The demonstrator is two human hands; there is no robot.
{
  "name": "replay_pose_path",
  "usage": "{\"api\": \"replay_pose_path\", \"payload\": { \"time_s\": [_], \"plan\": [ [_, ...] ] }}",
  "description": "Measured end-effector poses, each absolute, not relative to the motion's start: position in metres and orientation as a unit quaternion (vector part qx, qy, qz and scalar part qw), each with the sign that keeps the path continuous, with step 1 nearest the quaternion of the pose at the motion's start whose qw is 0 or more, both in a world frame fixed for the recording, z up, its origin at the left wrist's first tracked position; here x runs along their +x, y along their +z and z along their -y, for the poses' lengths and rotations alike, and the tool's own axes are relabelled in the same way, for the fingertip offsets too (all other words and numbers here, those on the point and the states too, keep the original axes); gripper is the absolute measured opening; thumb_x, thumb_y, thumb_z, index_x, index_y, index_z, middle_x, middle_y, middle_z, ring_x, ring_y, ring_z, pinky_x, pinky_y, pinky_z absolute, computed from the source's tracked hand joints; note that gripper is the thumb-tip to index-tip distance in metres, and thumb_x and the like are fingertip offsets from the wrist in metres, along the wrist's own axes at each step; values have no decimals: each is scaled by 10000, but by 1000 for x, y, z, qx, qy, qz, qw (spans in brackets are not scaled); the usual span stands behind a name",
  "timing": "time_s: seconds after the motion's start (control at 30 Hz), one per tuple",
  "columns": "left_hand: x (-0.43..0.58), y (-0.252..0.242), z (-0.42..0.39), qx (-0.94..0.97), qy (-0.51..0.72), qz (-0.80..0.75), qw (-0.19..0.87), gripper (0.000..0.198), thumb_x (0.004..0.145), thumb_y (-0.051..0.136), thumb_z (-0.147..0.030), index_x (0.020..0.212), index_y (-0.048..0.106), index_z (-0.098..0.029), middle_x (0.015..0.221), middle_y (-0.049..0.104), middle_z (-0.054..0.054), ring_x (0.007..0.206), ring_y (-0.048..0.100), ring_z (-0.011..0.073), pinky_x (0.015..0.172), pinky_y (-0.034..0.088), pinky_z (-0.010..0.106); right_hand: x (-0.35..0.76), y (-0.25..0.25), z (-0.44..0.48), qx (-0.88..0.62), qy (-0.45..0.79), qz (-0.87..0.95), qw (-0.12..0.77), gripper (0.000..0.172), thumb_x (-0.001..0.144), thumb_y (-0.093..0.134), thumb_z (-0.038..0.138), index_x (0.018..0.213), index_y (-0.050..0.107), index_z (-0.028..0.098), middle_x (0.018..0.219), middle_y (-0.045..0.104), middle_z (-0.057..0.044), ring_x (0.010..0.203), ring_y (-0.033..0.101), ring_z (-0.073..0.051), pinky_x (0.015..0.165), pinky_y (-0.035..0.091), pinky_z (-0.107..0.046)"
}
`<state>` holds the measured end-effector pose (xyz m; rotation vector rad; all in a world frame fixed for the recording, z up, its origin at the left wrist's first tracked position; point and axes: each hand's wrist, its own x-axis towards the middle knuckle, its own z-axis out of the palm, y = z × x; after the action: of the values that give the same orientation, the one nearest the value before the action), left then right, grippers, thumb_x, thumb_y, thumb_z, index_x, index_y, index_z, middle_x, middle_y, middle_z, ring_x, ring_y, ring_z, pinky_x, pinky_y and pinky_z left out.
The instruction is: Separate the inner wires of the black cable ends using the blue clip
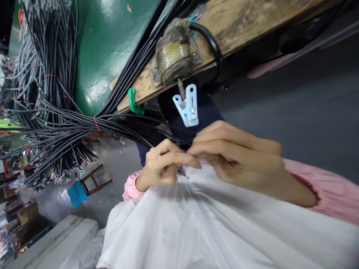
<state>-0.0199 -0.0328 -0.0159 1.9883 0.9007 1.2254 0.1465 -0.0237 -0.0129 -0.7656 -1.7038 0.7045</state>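
A bundle of thin black cables (123, 129), tied with a red band, runs from the bench over to my lap. My left hand (165, 162) is closed, its thumb and forefinger pinched at the end of a black cable. Opposite it, my right hand (238, 157) pinches at the same spot, fingertips almost touching the left ones. The fingers hide most of the cable end. Small coloured wire ends (182, 172) show just under the left fingers, against the white apron (174, 224).
A light blue clothes peg (189, 106) hangs on a metal shaft of a tape-wrapped motor (176, 52) at the wooden bench edge (238, 22). A green hook (134, 101) sits beside the cables. More cable bundles (53, 48) lie on the green surface (109, 48). A blue-topped stool (78, 193) stands below.
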Motion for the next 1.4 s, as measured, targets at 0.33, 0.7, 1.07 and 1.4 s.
{"api": "replay_pose_path", "payload": {
  "time_s": [0.33,0.7,1.07,1.4],
  "plan": [
    [-7,-23,48,688,450,-486,296,425,986,475,-438,707,711,-221,579,542,0,480,427,91,447,414,261,162,-22,4,-445,347,646,514,230,1008,483,304,830,616,243,804,658,-44,715,604,-147,625,460,-297],
    [32,-7,23,631,582,-498,123,164,908,615,-173,791,723,-212,586,499,-36,511,440,70,424,340,221,121,-11,-43,-277,800,301,439,639,644,723,783,603,507,183,633,487,10,621,464,-104,589,417,-249],
    [29,-14,23,652,548,-508,132,183,925,576,-192,851,738,-237,612,552,-24,532,482,94,477,417,248,129,-36,-42,-251,828,315,391,673,696,556,880,700,620,209,623,576,-11,581,561,-149,575,519,-302],
    [7,-10,33,757,461,-405,222,278,893,502,-84,914,710,-266,828,692,28,751,707,140,666,620,268,133,-72,-25,-388,685,449,423,512,830,598,702,952,727,222,995,738,-62,937,693,-217,895,582,-386]
  ]
}}
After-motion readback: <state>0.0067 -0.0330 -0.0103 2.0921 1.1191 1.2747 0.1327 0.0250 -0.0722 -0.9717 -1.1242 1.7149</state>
